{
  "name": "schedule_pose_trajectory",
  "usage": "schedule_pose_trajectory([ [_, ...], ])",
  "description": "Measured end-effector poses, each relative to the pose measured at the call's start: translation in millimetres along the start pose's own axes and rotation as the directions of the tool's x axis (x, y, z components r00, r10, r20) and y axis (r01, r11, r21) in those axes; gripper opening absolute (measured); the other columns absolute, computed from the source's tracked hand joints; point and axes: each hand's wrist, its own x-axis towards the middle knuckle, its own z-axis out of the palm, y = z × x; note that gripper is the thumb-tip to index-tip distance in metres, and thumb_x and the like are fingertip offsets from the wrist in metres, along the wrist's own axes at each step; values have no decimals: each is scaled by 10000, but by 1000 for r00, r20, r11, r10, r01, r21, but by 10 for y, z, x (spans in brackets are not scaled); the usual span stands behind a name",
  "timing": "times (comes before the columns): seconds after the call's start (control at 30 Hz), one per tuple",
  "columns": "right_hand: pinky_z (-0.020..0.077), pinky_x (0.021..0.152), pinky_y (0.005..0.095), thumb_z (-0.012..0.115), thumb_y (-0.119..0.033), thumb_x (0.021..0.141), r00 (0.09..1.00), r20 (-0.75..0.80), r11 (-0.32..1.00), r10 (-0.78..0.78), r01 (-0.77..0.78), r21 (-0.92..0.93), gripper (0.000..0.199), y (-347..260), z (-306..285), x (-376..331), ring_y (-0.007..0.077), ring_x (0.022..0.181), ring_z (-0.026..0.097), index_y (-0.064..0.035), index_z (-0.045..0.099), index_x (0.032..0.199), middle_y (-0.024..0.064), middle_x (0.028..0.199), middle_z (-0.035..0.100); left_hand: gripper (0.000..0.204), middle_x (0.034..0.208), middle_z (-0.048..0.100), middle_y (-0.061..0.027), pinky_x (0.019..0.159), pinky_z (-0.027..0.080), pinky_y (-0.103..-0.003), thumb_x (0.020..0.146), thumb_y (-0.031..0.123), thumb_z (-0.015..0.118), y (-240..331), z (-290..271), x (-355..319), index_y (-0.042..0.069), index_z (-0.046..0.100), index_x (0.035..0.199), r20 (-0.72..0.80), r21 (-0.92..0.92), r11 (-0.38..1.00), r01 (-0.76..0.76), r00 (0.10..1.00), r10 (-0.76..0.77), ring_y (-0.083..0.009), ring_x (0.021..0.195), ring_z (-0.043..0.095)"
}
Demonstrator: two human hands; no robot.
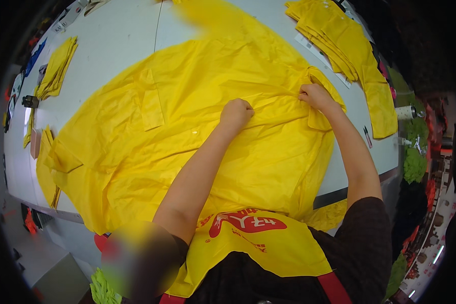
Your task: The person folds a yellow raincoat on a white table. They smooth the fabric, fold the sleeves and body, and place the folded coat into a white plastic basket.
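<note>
A large yellow garment [197, 71], wrinkled and with a sewn-on flap or pocket piece, lies spread over the white table [116, 45]. My left hand [236, 115] is closed on a fold of it near the middle, fingers curled into the cloth. Further right, my right hand [316, 96] pinches the garment beside a folded band that looks like a collar or cuff. Between both hands the cloth is drawn into long creases. The garment's near edge hangs toward my yellow apron [289, 248], which has a red print.
Folded yellow pieces are stacked [329, 35] at the far right, one trailing toward me. Another yellow bundle [58, 68] lies at the left, near a small black object [30, 101]. A pen [368, 137] and a white spool-like cylinder [405, 112] are at the right edge.
</note>
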Motion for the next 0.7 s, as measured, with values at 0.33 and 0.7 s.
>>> schedule_pose_trajectory([
  [0.33, 481, 664, 311, 640, -128, 775, 997, -33, 976, 69, -61, 211, 193, 256, 123, -64, 236, 707, 622, 9, 667, 909, 145, 801, 665, 136, 731, 650, -105, 638, 503, -408, 758, 206, 612, 94, 197, -123, 94, 688, 768, -59, 517, 846, -134, 980, 191, -285, 735, 628],
  [0.7, 472, 516, 253, 679, -61, 745, 961, 207, 903, 181, -246, 353, 114, 196, -46, 169, 119, 547, 570, 35, 646, 798, 70, 678, 628, 172, 754, 655, -151, 649, 497, -362, 682, 178, 716, 60, -86, 136, 29, 677, 758, 59, 43, 999, 29, 998, -32, -279, 700, 624],
])
